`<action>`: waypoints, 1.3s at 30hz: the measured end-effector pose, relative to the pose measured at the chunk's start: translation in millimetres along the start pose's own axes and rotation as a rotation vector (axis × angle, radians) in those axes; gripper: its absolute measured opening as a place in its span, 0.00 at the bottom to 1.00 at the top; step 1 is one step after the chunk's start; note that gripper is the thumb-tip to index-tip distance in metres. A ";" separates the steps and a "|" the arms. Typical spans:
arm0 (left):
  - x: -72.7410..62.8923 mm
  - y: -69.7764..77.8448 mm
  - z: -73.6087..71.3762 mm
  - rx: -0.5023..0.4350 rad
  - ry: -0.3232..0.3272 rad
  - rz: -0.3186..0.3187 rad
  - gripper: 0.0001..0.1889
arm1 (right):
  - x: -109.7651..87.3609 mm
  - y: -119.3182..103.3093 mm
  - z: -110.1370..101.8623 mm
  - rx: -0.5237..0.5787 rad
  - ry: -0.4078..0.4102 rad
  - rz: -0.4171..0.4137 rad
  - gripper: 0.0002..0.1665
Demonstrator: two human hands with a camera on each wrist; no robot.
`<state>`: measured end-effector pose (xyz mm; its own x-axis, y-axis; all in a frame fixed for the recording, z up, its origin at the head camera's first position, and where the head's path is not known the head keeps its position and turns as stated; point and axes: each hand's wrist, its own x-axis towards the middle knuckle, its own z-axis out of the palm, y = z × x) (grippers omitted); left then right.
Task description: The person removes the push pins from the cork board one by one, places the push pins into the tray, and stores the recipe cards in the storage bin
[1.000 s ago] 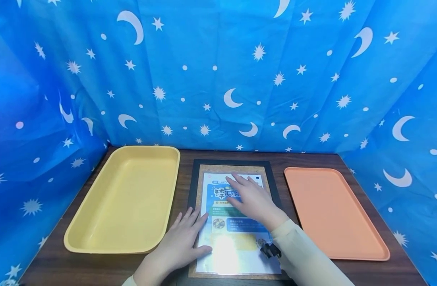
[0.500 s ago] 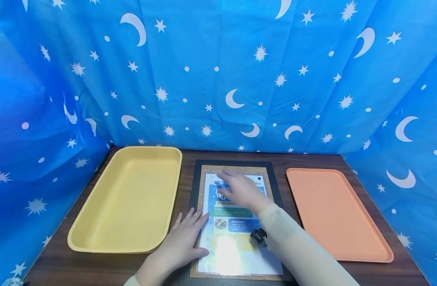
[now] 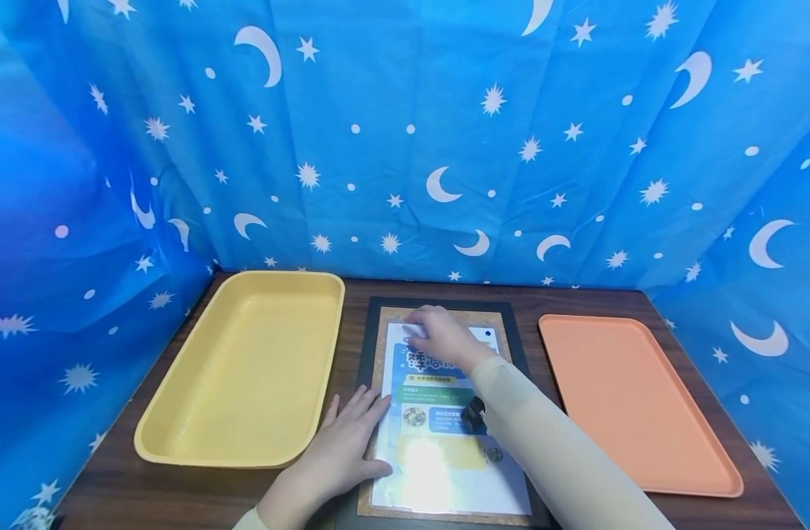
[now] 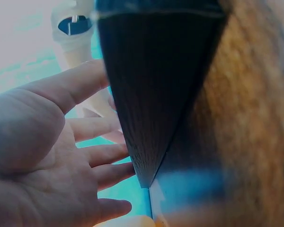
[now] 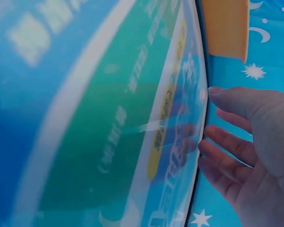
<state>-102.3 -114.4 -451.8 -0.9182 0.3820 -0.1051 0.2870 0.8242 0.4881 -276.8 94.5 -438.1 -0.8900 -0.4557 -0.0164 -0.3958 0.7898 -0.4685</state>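
Observation:
In the head view a glossy printed poster (image 3: 438, 478) lies on a cork board (image 3: 365, 509) with a black frame (image 3: 520, 353). A dark round pin (image 3: 487, 333) sits at its upper right corner. My left hand (image 3: 342, 445) rests on the left side of the frame, fingers spread; the left wrist view shows its fingertips at the frame's dark edge (image 4: 146, 85). My right hand (image 3: 445, 335) is over the poster's upper left, fingers slightly bent. In the right wrist view its thumb and fingertips (image 5: 206, 149) touch the poster's surface, with a gap between them.
A deep yellow tray (image 3: 143, 442) stands on the dark wooden table (image 3: 100, 493) to the left. To the right lies a shallow orange tray (image 3: 617, 390). A blue curtain (image 3: 378, 88) with moons and stars encloses the back and sides.
My right hand has moved left across the top of the poster, toward its upper left corner, and its fingers have bent more. The left hand stays in place. The head view has shifted slightly.

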 end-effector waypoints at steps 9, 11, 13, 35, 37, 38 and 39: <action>2.2 -1.2 2.6 -0.038 0.001 -0.041 0.51 | 23.7 4.4 6.4 0.062 -0.025 0.034 0.20; 2.2 -0.8 2.8 -0.043 -0.005 -0.053 0.51 | 25.4 5.6 7.6 0.073 -0.031 0.042 0.19; 2.0 -0.3 2.9 -0.046 -0.008 -0.063 0.51 | 26.5 6.4 8.2 0.096 -0.037 0.050 0.18; 1.2 -1.6 -0.2 -0.100 -0.024 -0.094 0.51 | 42.1 8.8 10.3 0.194 -0.053 0.025 0.11; 1.7 -2.0 0.1 -0.099 -0.021 -0.090 0.49 | 43.6 9.3 10.6 0.189 -0.050 0.022 0.10; 2.0 -2.4 0.7 -0.098 -0.018 -0.088 0.49 | 44.1 9.3 10.6 0.190 -0.050 0.024 0.10; 2.3 -2.6 0.8 -0.097 -0.017 -0.087 0.48 | 44.5 9.2 10.6 0.189 -0.052 0.026 0.10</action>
<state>-104.9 -115.3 -454.1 -0.9336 0.3182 -0.1647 0.1778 0.8105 0.5581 -317.6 77.1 -452.6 -0.8843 -0.4610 -0.0739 -0.3191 0.7123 -0.6251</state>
